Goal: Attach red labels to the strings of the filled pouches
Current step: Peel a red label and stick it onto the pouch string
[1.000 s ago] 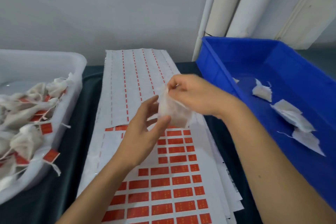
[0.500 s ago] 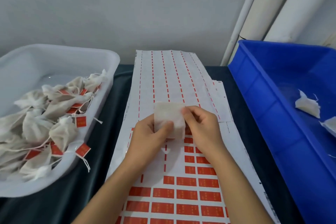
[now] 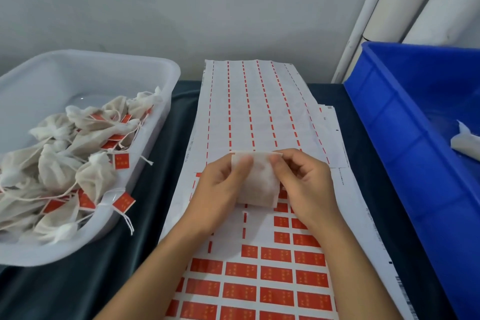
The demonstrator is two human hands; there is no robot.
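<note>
A person's left hand (image 3: 218, 187) and right hand (image 3: 306, 187) together hold a white pouch (image 3: 255, 179) at the centre of the frame, just above a sheet of red labels (image 3: 259, 270); each hand pinches an upper corner between thumb and curled fingers. At nine o'clock, a white tub (image 3: 104, 65) holds pouches already tagged (image 3: 78, 153) (strings trailing over its rim). At three o'clock, a blue bin (image 3: 405, 138) contains another white pouch (image 3: 465, 141), only partly in view. Everything rests on a dark cloth (image 3: 155, 202).
</note>
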